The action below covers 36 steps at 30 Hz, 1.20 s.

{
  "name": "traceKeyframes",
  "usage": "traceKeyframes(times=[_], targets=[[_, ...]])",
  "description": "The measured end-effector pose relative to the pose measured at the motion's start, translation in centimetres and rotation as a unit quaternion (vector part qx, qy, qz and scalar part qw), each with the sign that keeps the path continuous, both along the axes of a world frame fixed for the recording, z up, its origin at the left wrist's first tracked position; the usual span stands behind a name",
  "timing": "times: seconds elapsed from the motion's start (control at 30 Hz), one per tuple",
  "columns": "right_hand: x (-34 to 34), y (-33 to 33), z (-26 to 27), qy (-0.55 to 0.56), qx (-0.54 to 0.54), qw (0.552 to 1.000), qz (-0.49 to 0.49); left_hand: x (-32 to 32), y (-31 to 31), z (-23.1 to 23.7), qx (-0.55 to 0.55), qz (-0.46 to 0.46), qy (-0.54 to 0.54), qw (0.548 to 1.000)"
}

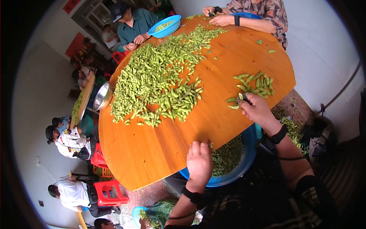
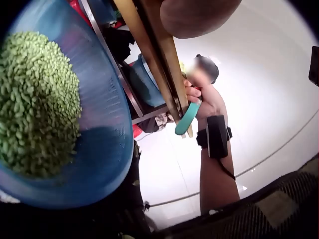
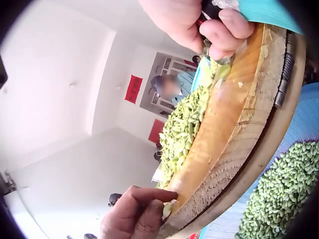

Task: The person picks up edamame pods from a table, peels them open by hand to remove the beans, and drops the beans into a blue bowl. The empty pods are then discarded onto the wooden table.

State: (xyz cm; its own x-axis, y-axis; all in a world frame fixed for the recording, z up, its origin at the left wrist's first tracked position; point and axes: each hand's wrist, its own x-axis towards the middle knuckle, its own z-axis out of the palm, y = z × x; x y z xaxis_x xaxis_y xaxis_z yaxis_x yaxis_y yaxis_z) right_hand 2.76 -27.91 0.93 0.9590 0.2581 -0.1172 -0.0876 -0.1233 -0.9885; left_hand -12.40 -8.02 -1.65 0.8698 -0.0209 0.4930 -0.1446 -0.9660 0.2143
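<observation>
My right hand [image 1: 256, 108] holds a tool with a teal handle [image 2: 188, 119] and a dark part, beside a small pile of green soybean pods [image 1: 263, 84] at the table's right edge. The tool's working end is mostly hidden by the fingers, so I cannot tell its kind. At the near table edge my left hand [image 1: 199, 162] pinches a small pale green bean [image 3: 167, 209] between thumb and forefinger. Below the edge, between both arms, stands a blue basin [image 2: 102, 164] with a heap of green beans [image 2: 37, 99].
A big heap of pods [image 1: 156, 84] covers the far left of the wooden table [image 1: 213, 118]. Two people work across it, one by a blue bowl [image 1: 164, 27]. A steel bowl [image 1: 102, 96] stands by the left edge. Red stools [image 1: 110, 192] stand on the floor.
</observation>
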Motion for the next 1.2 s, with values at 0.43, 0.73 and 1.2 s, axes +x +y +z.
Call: traceKeyframes(times=[0.43, 0.73, 1.2], targets=[[1.5, -0.9, -1.8, -0.218, -0.048, 0.975, 0.019, 6.6, -1.3, 4.6, -0.02, -0.008, 0.049, 0.999], [0.1, -2.1, 0.0, -0.039, 0.001, 0.996, 0.083, 16.7, 1.7, 2.0, 0.051, 0.156, 0.064, 0.984], [-1.3, 2.6, 0.4, 0.06, 0.086, 0.976, 0.19, 10.0, 0.4, 0.8, -0.504, -0.149, 0.146, 0.838]])
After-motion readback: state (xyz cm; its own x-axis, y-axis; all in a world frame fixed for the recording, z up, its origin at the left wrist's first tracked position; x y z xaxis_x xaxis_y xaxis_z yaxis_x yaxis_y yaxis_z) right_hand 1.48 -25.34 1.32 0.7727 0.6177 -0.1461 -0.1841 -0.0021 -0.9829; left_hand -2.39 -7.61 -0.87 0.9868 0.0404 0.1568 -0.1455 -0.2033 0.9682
